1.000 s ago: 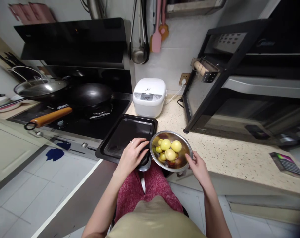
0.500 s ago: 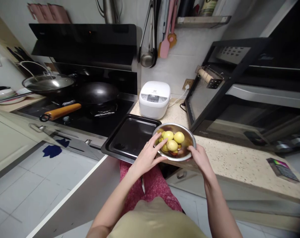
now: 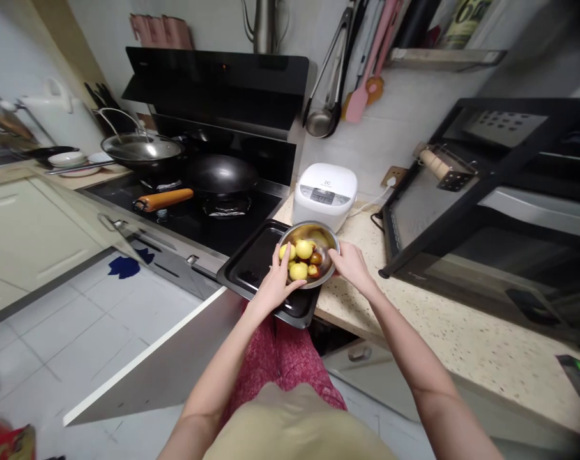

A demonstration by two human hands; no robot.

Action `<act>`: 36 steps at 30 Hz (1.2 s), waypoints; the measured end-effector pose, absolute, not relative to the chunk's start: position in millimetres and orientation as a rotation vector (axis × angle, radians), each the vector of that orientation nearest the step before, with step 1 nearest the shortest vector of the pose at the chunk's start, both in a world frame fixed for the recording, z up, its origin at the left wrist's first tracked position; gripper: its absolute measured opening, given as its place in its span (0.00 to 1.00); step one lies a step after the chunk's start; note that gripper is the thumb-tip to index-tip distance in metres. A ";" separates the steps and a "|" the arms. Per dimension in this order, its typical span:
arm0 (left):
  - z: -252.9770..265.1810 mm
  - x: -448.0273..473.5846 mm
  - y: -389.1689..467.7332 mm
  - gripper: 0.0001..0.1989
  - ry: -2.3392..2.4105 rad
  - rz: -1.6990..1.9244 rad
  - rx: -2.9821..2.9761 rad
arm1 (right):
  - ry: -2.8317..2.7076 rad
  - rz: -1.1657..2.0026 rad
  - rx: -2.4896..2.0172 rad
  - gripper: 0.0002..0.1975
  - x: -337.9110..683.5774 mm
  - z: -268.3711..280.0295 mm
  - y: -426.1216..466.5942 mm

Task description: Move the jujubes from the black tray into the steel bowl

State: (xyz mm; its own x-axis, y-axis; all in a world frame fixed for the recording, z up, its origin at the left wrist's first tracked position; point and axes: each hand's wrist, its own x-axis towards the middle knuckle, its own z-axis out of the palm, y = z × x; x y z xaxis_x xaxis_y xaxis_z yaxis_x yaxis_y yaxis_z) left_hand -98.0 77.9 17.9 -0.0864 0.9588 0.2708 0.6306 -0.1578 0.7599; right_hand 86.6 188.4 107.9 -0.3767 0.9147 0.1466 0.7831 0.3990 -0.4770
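A metal bowl is tipped to the left over the right part of a black baking tray. In it lie several yellow fruits that look like lemons, along with a few smaller reddish-brown pieces I cannot name. My right hand is closed on the bowl's right rim. My left hand holds the bowl's left side, its fingers reaching over the rim against the fruit and its thumb along the near edge.
A white rice cooker stands behind the bowl. Left of the tray, a stove carries a black wok and a lidded pan. An oven is on the right. Below the tray a cabinet door hangs open.
Both hands have carried the bowl left, from the tray's right edge to over the tray, and tipped it more. The fruit has shifted toward the left hand. The view has turned left.
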 end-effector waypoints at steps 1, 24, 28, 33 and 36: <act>16.5 -101.2 78.6 0.52 1.748 1.126 1.786 | -2.308 0.415 -1.454 0.15 81.4 109.6 188.8; -18.7 -120.5 92.2 0.47 1.897 1.178 1.668 | -2.599 -0.136 -1.507 0.16 31.5 146.8 210.3; -12.0 -118.6 89.3 0.48 1.914 1.140 1.664 | -2.604 -0.143 -1.517 0.16 32.0 150.2 210.4; -4.2 -113.8 85.0 0.52 1.981 1.072 1.676 | -2.605 -0.144 -1.540 0.17 36.0 152.8 211.8; 2.7 -109.3 82.3 0.53 2.041 0.988 1.677 | -2.606 -0.146 -1.562 0.17 39.0 155.0 212.4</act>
